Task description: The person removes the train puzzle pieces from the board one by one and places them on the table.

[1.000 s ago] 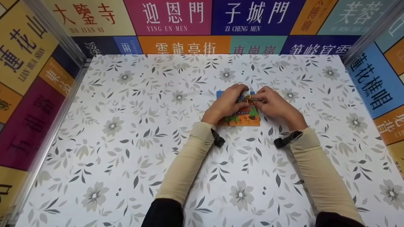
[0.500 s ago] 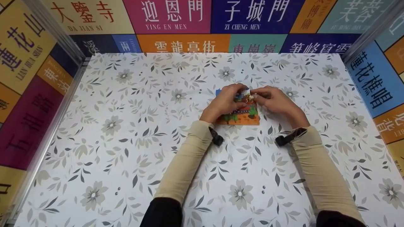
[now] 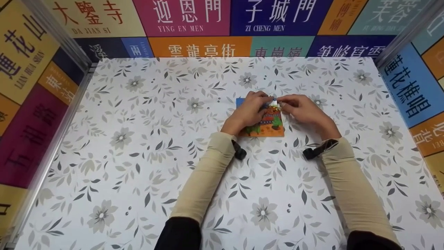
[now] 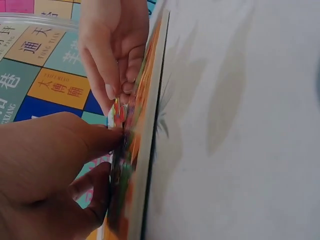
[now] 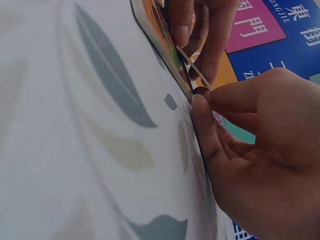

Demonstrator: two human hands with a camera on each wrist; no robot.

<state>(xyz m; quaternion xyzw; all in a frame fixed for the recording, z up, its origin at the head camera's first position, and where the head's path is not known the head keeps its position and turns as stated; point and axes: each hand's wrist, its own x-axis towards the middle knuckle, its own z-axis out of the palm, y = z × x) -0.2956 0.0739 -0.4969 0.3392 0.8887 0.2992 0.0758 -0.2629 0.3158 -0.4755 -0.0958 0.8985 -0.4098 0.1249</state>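
Observation:
A small square puzzle board (image 3: 265, 132), printed with orange ground, green plants and a blue sky, lies flat on the table. My left hand (image 3: 248, 111) rests over its left and upper part, thumb and fingers bent onto the surface and hiding much of the picture. At the upper right corner my right hand (image 3: 303, 109) pinches a thin flat puzzle piece (image 5: 194, 67) between thumb and forefinger. In the right wrist view that piece stands tilted against the board, its far end at the left thumb (image 5: 182, 35). A white patch (image 3: 275, 103) shows between the hands.
A white cloth with grey flowers and leaves covers the table (image 3: 145, 194). Panels with large printed characters (image 3: 194, 17) stand along the back and both sides. Black wrist cameras (image 3: 240, 153) sit at the sleeve cuffs.
My right hand has drawn slightly up and right at the board's upper right corner. More of the red picture and a white patch now show between the hands. The left hand stays on the board.

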